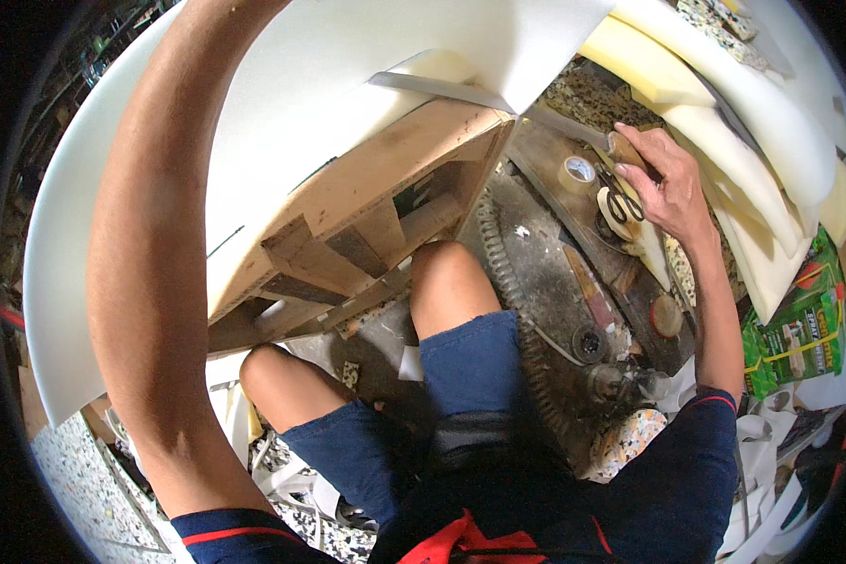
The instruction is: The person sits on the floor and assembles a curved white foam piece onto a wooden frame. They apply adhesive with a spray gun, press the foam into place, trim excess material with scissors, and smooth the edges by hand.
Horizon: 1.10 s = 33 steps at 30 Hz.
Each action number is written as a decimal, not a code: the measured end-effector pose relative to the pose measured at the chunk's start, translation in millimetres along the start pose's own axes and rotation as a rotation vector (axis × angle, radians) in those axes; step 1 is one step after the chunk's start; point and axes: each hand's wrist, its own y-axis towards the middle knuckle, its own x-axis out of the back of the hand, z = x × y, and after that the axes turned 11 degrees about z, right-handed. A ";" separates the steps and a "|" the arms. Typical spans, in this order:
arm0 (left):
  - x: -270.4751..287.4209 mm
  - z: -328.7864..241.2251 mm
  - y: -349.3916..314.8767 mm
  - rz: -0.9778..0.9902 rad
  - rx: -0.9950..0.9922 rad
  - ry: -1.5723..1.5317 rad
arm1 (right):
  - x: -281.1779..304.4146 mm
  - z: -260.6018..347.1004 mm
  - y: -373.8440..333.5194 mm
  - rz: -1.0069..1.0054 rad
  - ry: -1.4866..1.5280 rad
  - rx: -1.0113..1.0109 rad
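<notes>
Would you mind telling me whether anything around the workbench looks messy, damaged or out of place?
Yes. Foam offcuts are heaped unevenly at the right, beside the right hand gripping a wooden-handled knife. Paper and foam scraps litter the floor by the knees. The wooden frame looks rough and worn.

One package shows: a green printed bag or carton (pixel 797 324) lying at the far right edge of the scene, near the person's right forearm. It is roughly rectangular (its outline bent by the lens), bright green with yellow bands and small red and white patches, partly tucked under pale foam offcuts (pixel 766 254).
</notes>
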 end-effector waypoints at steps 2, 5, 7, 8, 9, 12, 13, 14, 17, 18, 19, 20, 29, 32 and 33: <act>0.4 2.6 -0.5 0.004 -0.004 0.003 | 1.2 -5.2 -1.3 -0.008 0.000 0.000; 2.1 8.3 -0.4 0.018 0.001 0.008 | 7.3 -12.3 -11.2 -0.022 -0.016 -0.035; 0.8 11.4 -3.0 0.007 -0.058 0.005 | 9.3 -16.7 -14.2 -0.002 -0.010 -0.118; -1.0 12.3 -5.6 -0.013 -0.121 0.000 | 8.2 -18.9 -12.7 -0.001 -0.040 -0.111; -1.6 11.7 -5.2 -0.018 -0.129 -0.002 | 6.2 -21.3 -9.3 -0.016 -0.033 -0.060; -1.7 6.2 -1.7 -0.003 -0.058 -0.005 | -3.2 -29.2 9.6 -0.013 -0.050 -0.002; -1.0 4.7 -0.6 0.005 -0.030 -0.004 | -4.2 -31.5 14.2 -0.007 -0.033 -0.008; -0.8 4.8 -0.8 0.008 -0.027 -0.001 | -4.8 -33.4 17.7 -0.006 -0.018 0.004; 0.2 8.2 -2.2 0.006 -0.029 0.023 | 0.7 -36.7 17.8 -0.036 -0.021 0.022; -0.7 10.3 -3.1 -0.001 -0.044 0.027 | 5.1 -37.4 15.3 -0.027 -0.022 -0.003; -0.9 12.0 -4.0 -0.009 -0.059 0.032 | 7.9 -37.9 13.8 -0.015 -0.014 -0.068; -1.8 12.6 -4.2 -0.021 -0.090 0.030 | 9.6 -38.6 13.9 0.016 -0.017 -0.165; -4.2 9.8 0.8 -0.014 -0.080 -0.037 | 3.7 -58.6 34.6 -0.038 -0.071 0.055; -5.3 16.2 0.1 -0.049 -0.084 -0.042 | 11.4 -65.1 24.8 -0.093 -0.109 0.054; -5.7 17.8 0.5 -0.059 -0.092 -0.034 | 12.1 -66.6 22.7 -0.070 -0.119 0.054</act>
